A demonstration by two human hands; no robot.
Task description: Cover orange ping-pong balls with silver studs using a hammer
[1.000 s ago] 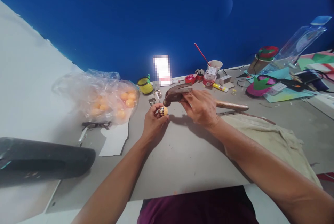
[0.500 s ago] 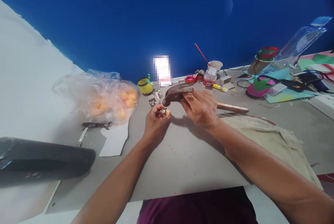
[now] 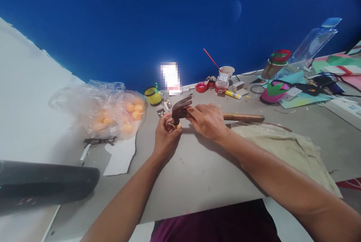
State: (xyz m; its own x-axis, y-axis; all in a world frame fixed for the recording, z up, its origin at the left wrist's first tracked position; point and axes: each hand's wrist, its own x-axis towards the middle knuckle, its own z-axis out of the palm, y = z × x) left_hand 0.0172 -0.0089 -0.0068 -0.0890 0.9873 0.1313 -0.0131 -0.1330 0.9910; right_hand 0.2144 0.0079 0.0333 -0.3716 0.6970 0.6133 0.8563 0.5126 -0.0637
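Observation:
My left hand [image 3: 166, 131] is closed round a small orange ball [image 3: 178, 125], holding it just above the table. Shiny metal bits cover part of the ball, and the hammer partly hides it. My right hand [image 3: 208, 119] grips a claw hammer [image 3: 180, 109] close to its head, the wooden handle sticking out to the right. The hammer's striking face is down at the ball, apparently touching it. Just beyond my left hand lie a small pack of shiny metal pieces [image 3: 161, 113] and a clear container [image 3: 167, 104].
A plastic bag of orange balls [image 3: 113, 110], glasses [image 3: 100, 141] and white paper [image 3: 121, 157] lie left. A beige cloth [image 3: 284, 148] lies under my right forearm. Behind stand a paper cup [image 3: 226, 72], a red tub [image 3: 221, 87] and a yellow tube [image 3: 233, 94].
My right hand has lowered the hammer head from above the ball down onto it. My left hand still holds the ball. The whole view has shifted slightly.

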